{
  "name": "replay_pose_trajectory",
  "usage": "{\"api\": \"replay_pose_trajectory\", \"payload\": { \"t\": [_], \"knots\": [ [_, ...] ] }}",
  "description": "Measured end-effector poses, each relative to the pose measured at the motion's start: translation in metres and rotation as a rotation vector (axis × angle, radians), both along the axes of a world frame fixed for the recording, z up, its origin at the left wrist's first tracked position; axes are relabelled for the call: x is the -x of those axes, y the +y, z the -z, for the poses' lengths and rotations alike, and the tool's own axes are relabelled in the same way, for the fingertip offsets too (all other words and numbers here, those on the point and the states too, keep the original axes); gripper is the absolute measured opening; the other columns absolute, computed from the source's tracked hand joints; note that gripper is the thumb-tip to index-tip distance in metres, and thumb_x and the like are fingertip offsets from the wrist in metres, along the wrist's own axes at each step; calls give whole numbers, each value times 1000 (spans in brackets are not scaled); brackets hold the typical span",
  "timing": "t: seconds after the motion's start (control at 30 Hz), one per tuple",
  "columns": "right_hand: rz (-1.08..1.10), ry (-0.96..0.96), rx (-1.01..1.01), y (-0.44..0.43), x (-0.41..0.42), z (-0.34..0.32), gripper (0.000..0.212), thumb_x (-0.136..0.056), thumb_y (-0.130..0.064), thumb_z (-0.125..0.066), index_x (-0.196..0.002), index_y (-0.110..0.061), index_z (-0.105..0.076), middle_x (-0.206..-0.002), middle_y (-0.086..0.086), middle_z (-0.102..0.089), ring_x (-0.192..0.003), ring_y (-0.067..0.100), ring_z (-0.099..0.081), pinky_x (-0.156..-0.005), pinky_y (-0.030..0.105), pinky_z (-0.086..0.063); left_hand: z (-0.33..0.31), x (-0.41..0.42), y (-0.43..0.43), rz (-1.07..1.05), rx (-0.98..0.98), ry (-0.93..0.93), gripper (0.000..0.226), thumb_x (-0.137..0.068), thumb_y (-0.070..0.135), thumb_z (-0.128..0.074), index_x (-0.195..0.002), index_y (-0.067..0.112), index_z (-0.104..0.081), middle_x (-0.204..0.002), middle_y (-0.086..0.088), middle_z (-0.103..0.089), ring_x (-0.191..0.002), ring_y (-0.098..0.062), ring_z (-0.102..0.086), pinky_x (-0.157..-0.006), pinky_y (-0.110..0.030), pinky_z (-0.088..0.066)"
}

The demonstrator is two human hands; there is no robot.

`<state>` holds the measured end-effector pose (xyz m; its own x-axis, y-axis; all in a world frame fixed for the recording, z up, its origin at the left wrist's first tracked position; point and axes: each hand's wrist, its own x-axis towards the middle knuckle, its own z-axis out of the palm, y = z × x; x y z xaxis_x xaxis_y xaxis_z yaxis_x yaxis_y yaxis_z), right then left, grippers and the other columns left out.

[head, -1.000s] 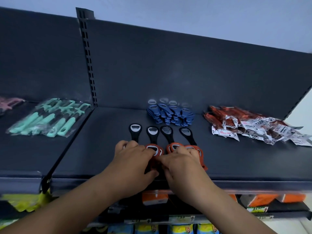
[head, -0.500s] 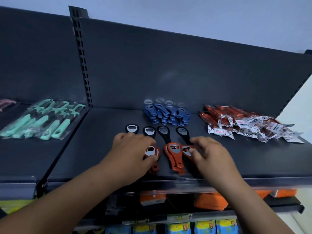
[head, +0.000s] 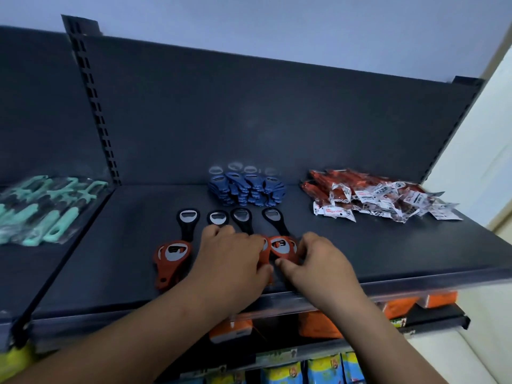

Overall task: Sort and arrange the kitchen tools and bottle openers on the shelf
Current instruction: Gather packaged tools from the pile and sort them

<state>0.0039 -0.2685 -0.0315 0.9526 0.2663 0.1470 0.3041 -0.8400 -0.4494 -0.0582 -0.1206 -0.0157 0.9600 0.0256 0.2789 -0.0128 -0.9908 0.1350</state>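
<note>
While the left hand curls its fingers over one half-hidden red opener, the right hand pinches the next red opener – both near the shelf front, just before the black openers.

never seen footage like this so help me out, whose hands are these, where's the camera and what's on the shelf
No machine here: a person wears a camera on the head, looking forward and down, so you see their own arms. The left hand and right hand pinch red openers at the front of the shelf. A loose red opener lies to their left. Behind is a row of black openers, then a pile of blue openers. On the right lie red packets, on the left green tools in clear bags.
</note>
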Motion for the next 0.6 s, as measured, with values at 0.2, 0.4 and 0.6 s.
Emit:
{"api": "replay_pose_trajectory", "payload": {
  "t": [0.2,0.4,0.6],
  "knots": [
    [-18,-90,70,-3,4,8,25,-84,-43,-57,-93,-22,-49,-100,3,-64,-98,28,-59,-72,31,-42,1,3,-6,-18,-13,24,26,-89,57,-41,-90,31,-40,-100,11,-58,-99,-15,-42,-98,-37,-21],
    [-17,-143,97,-2,2,8,23,-84,-44,-55,-89,-23,-48,-94,2,-67,-95,28,-61,-66,30,-37,3,3,-3,-33,1,31,27,-89,59,-41,-86,32,-39,-85,13,-47,-88,-12,-34,-98,-35,-21],
    [-26,-93,123,1,-3,5,24,-81,-41,-57,-94,-22,-52,-94,1,-66,-93,27,-62,-65,27,-39,3,4,2,-48,7,25,28,-88,60,-41,-85,33,-36,-80,13,-44,-93,-12,-41,-98,-34,-20]
  ]
}}
